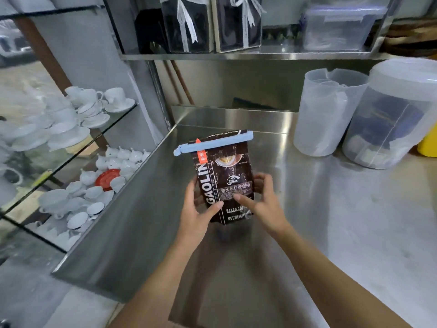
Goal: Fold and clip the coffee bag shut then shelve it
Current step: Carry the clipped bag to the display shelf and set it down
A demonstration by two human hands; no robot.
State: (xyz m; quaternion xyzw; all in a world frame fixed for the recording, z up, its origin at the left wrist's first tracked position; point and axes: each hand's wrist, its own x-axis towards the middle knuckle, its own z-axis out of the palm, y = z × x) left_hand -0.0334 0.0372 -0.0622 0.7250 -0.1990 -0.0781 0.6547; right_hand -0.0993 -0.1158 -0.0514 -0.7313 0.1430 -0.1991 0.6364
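A dark brown coffee bag (227, 171) with white lettering stands upright above the steel counter (331, 221), a little left of centre. A light blue clip (212, 143) runs across its folded top and sticks out on both sides. My left hand (198, 207) grips the bag's lower left edge, thumb across the front. My right hand (264, 200) holds the lower right side, with the thumb on the front and the fingers behind. The bag's bottom hangs slightly above the counter.
A steel shelf (248, 55) overhead carries two ribboned dark boxes (189, 24) and a clear lidded container (340, 29). Two translucent plastic tubs (331, 112) stand at the counter's back right. Glass shelves (99, 136) with white cups and saucers are at left.
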